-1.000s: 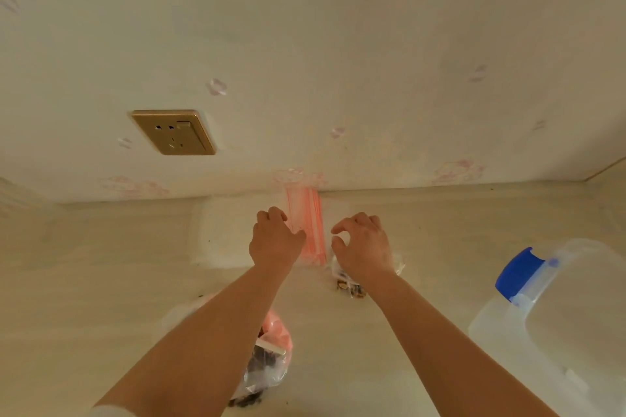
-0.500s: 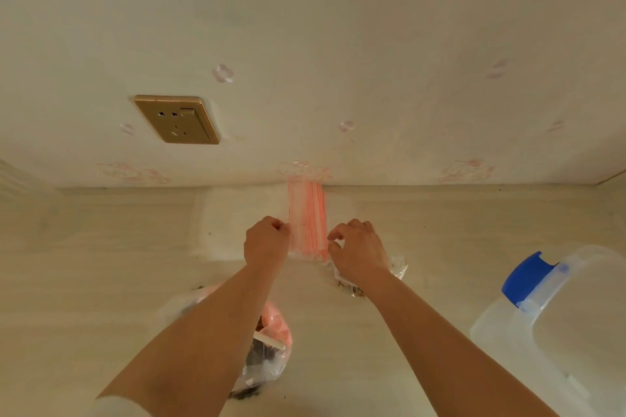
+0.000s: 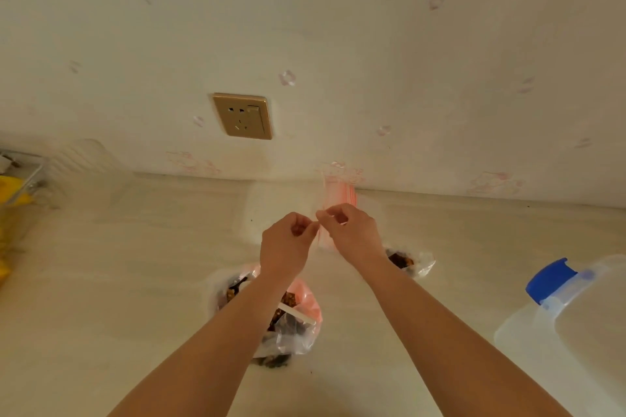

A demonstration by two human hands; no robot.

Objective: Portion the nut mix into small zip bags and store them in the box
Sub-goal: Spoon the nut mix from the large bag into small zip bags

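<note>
A stack of small clear zip bags [image 3: 338,196] with red seal strips lies against the wall on the counter. My left hand [image 3: 288,244] and my right hand [image 3: 352,234] are lifted just in front of it, fingertips meeting, and both pinch the thin top edge of one empty zip bag between them. A large plastic bag of nut mix [image 3: 291,318], open, sits below my left forearm. A small filled bag of nuts [image 3: 410,261] lies to the right of my right wrist. The clear storage box [image 3: 576,332] with a blue latch stands at the right edge.
A gold wall socket [image 3: 244,116] is on the wall above the counter. A wire rack [image 3: 20,179] with something yellow stands at the far left. The pale counter [image 3: 118,281] stretches left of the nut bag.
Both hands lifted off the stack and came together, now pinching a single bag's edge. The view shifted, so the rack appears at the left.
</note>
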